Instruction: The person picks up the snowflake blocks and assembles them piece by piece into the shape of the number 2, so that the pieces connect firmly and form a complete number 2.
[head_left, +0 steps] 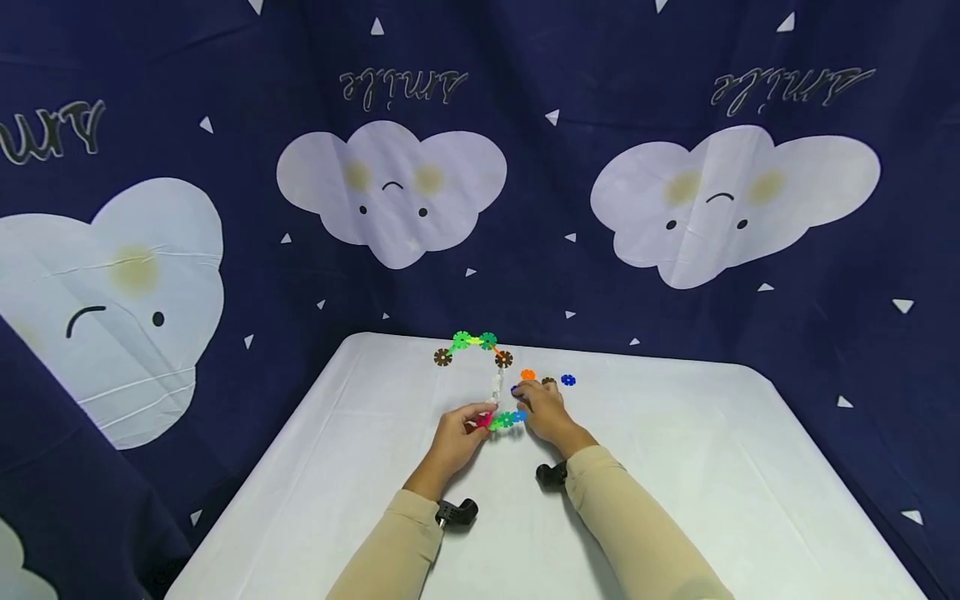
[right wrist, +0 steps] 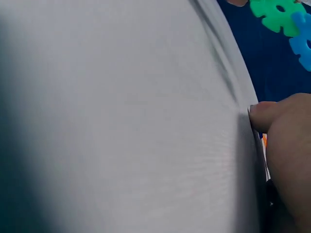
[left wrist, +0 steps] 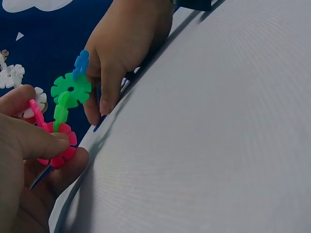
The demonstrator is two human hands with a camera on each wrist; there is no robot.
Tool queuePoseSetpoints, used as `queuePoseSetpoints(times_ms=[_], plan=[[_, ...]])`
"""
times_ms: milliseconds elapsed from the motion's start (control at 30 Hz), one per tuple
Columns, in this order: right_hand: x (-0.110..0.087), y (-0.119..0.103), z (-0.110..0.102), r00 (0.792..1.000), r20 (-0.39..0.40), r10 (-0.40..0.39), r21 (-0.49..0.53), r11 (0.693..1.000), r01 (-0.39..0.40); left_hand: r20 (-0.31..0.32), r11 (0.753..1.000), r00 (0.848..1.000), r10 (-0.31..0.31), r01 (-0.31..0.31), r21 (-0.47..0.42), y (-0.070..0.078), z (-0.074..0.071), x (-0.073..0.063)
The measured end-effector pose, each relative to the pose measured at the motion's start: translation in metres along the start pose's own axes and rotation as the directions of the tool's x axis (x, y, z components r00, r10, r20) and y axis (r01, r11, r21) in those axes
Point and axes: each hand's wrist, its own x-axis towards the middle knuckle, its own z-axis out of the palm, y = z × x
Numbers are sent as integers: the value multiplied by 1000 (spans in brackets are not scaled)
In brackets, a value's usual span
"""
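Observation:
A chain of interlocking plastic snowflake discs lies on the table, with brown, green, white and pink pieces linked in a curve. My left hand (head_left: 456,442) pinches the pink disc (left wrist: 64,153) at its near end between thumb and fingers. From there, a green disc (left wrist: 71,90) and a light blue disc (left wrist: 81,64) stick out toward the right hand. Low at the tabletop, my right hand (head_left: 549,412) pinches a dark blue disc (left wrist: 98,124) with its fingertips; the hand hides much of it. In the right wrist view only the right thumb side shows clearly.
Beyond the right hand lie loose discs: an orange one (head_left: 528,375), a brown one (head_left: 549,381) partly covered by the hand, and a dark blue one (head_left: 568,380). A white cloth covers the table (head_left: 660,483). A dark blue curtain (head_left: 540,275) hangs behind it.

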Motion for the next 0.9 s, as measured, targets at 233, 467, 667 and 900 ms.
queuePoseSetpoints(times_ms=[233,467,667,900], plan=[[-6,3,1,997,-79,-26,15,1000,28,-5,1000,1000,16,-16,22,-2,1,0],[-9,5,-2,994,-88,-59,12,998,60,-7,1000,1000,20,-20,17,0,1,1],[-18,9,-7,988,-152,-21,136,990,42,-4,1000,1000,16,-16,15,0,1,0],[-37,11,-14,975,-150,164,379,920,-96,4,1000,1000,-15,15,18,0,0,1]])
